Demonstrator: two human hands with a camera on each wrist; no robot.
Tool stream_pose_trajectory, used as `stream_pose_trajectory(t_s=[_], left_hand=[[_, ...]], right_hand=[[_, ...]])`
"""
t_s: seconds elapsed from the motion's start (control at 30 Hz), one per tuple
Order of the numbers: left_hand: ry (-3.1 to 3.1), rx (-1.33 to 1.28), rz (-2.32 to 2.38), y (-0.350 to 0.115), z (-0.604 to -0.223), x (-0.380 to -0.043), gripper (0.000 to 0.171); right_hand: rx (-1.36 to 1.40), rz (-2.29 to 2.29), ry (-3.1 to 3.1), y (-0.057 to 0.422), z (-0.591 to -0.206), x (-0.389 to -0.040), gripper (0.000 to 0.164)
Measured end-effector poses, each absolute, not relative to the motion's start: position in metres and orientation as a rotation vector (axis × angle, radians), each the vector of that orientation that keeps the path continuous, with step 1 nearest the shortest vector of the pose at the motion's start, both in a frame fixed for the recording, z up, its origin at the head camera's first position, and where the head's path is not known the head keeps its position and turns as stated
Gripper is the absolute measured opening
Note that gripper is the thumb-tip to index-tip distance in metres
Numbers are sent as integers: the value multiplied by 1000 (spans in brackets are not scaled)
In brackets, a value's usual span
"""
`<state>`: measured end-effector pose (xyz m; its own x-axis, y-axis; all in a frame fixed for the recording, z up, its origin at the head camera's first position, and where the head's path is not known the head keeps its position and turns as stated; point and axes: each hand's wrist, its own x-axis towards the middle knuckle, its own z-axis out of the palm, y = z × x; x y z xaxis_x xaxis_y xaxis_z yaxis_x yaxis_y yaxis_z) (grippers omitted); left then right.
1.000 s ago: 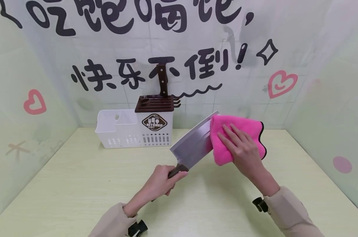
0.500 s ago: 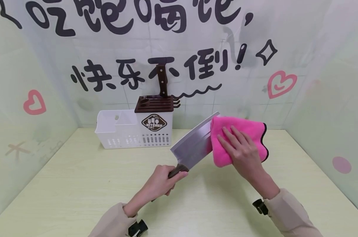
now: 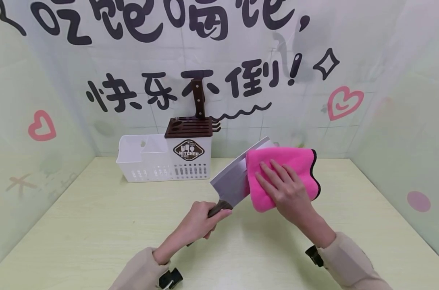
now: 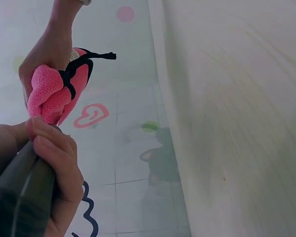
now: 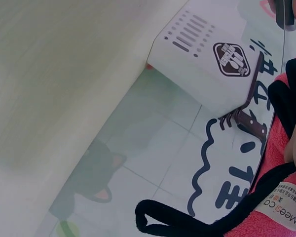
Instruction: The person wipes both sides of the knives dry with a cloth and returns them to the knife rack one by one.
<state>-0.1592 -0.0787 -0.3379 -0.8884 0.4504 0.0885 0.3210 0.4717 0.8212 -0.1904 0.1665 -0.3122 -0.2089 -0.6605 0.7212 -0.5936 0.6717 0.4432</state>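
Note:
A cleaver (image 3: pixel 228 183) is held up over the table, its wide blade slanting up to the right. My left hand (image 3: pixel 199 221) grips the dark handle (image 4: pixel 22 192). A pink cloth (image 3: pixel 259 197) with black edging covers the far part of the blade, leaving the top corner bare. My right hand (image 3: pixel 290 195) holds the cloth against the blade, fingers spread over its front. From the left wrist view, the cloth (image 4: pixel 47 89) looks folded inside that hand. A white label (image 5: pixel 283 205) and a black loop hang from the cloth in the right wrist view.
At the back left of the pale table (image 3: pixel 96 225) stands a white kitchen rack (image 3: pixel 161 159) with a brown slotted top. A brown-handled knife (image 3: pixel 198 98) sticks up out of it. Printed sheets (image 3: pixel 306 121) wall the table at the back and both sides.
My right hand and the pink cloth have slid down and left along the blade, nearer the handle. More of the blade's top corner shows. My left hand stays almost in place.

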Motion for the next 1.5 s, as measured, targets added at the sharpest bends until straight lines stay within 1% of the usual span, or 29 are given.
stream_pose_trajectory(t_s=[0.1, 0.13, 0.23, 0.27, 0.33, 0.37, 0.5, 0.57, 0.67, 0.7, 0.8, 0.83, 0.9, 1.0, 1.07, 1.17, 1.2, 1.3, 1.5], left_hand=[[2554, 673, 1398, -78, -338, -159, 45], [2550, 671, 1400, -78, -338, -159, 46], [2542, 670, 1401, -78, -338, -159, 48], [2542, 670, 1400, -78, -338, -160, 49], [2543, 666, 1401, -77, -338, -160, 49], [2544, 664, 1402, -77, -338, -160, 50], [2552, 662, 1402, -77, -339, -162, 49], [2560, 664, 1397, -77, -339, -162, 47], [2583, 681, 1381, -76, -339, -162, 45], [2591, 687, 1375, -76, -338, -162, 44], [2611, 709, 1357, -76, -337, -162, 43], [2612, 712, 1354, -76, -336, -162, 42], [2614, 715, 1351, -76, -336, -162, 42], [2614, 713, 1351, -76, -335, -162, 40], [2614, 709, 1350, -76, -335, -162, 40], [2611, 709, 1351, -76, -336, -162, 41], [2609, 711, 1351, -76, -336, -162, 42], [2603, 712, 1352, -77, -336, -162, 43], [2599, 710, 1349, -76, -337, -162, 44]], right_hand=[[1005, -98, -1875, 162, -313, -190, 29], [1012, -100, -1869, 161, -314, -189, 28], [1035, -112, -1854, 157, -315, -189, 39], [1046, -119, -1854, 156, -315, -188, 37], [1063, -138, -1862, 155, -315, -187, 26], [1071, -152, -1865, 154, -316, -186, 27], [1084, -204, -1876, 151, -316, -183, 62], [1093, -223, -1869, 149, -316, -182, 65], [1117, -238, -1852, 146, -316, -180, 62], [1127, -248, -1851, 146, -316, -180, 58], [1161, -265, -1836, 143, -317, -178, 32], [1170, -272, -1833, 143, -318, -177, 27], [1189, -277, -1829, 141, -319, -176, 30], [1212, -266, -1823, 140, -319, -176, 27], [1225, -261, -1822, 140, -319, -176, 30], [1238, -267, -1822, 140, -320, -176, 27], [1242, -269, -1813, 141, -319, -176, 29], [1246, -273, -1814, 142, -320, -176, 42], [1258, -256, -1820, 145, -322, -176, 43]])
